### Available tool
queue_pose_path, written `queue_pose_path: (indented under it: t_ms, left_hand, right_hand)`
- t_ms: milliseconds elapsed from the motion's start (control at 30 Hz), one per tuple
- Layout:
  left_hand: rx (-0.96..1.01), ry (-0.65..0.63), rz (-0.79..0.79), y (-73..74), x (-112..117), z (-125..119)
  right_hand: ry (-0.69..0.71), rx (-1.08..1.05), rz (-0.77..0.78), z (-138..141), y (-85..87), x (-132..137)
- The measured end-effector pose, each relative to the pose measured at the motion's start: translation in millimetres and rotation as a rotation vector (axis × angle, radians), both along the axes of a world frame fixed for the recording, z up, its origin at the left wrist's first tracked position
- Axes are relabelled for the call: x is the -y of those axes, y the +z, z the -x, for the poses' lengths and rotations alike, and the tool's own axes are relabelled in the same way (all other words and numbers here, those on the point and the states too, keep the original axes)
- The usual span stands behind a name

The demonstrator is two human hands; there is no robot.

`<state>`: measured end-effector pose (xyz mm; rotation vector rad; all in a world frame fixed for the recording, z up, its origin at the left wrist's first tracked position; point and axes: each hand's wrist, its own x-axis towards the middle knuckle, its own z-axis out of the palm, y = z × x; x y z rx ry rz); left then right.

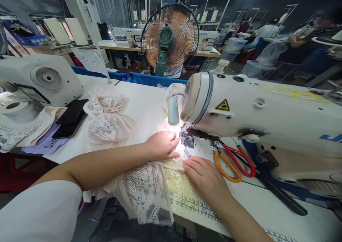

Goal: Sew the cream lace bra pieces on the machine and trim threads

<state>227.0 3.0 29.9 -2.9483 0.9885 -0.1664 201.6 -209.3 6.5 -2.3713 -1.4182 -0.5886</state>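
A cream lace bra piece (145, 187) lies under the needle area of a white sewing machine (240, 106), its lace cup hanging over the table's front edge. My left hand (163, 145) is on the fabric just left of the presser foot (188, 140), fingers curled with the thumb apart from them, gripping the cloth. In front of the foot, my right hand (204, 176) has its fingertips together on the fabric's edge. Bright lamp light washes out the cloth at the needle, so the stitching there cannot be made out.
Orange-handled scissors (227, 167) and red-handled scissors (242, 158) lie right of the needle. Another lace bra piece (107, 122), black phones (70, 119) and a second machine (42, 78) are at left. A fan (169, 39) stands behind; people sit farther back.
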Motion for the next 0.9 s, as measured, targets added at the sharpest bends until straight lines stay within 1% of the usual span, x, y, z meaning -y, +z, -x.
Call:
queue_pose_path:
  t_ms: [167, 333, 433, 533, 633, 700, 800, 900]
  left_hand:
    - [-0.028, -0.037, 0.013, -2.0, -7.1, -11.8]
    - [-0.048, -0.118, 0.047, 4.9, -13.4, -23.3]
    - [-0.074, -0.184, 0.089, 11.9, -10.6, -13.5]
    - [-0.119, -0.26, 0.129, 14.8, -4.6, 8.0]
    - [-0.112, -0.314, 0.134, 9.8, -2.0, 23.0]
    - [-0.067, -0.322, 0.131, 3.5, -3.6, 23.0]
    - [0.0, -0.401, 0.145, -4.9, -9.0, 11.1]
    - [0.007, -0.503, 0.138, -8.2, -14.0, -3.8]
  right_hand:
    - [-0.035, 0.018, 0.006, -2.6, -0.6, -3.5]
    - [-0.052, 0.061, -0.027, -4.8, -0.5, -7.9]
    - [-0.058, 0.067, -0.028, -5.1, -0.7, -9.1]
    - [-0.059, 0.061, -0.018, -5.1, -0.7, -9.3]
    - [-0.056, 0.054, -0.008, -5.3, 0.1, -9.1]
    - [-0.054, 0.051, 0.002, -5.4, 0.8, -9.1]
    - [-0.051, 0.055, 0.016, -5.4, 1.2, -9.4]
    - [-0.056, 0.053, 0.031, -5.1, -0.1, -9.5]
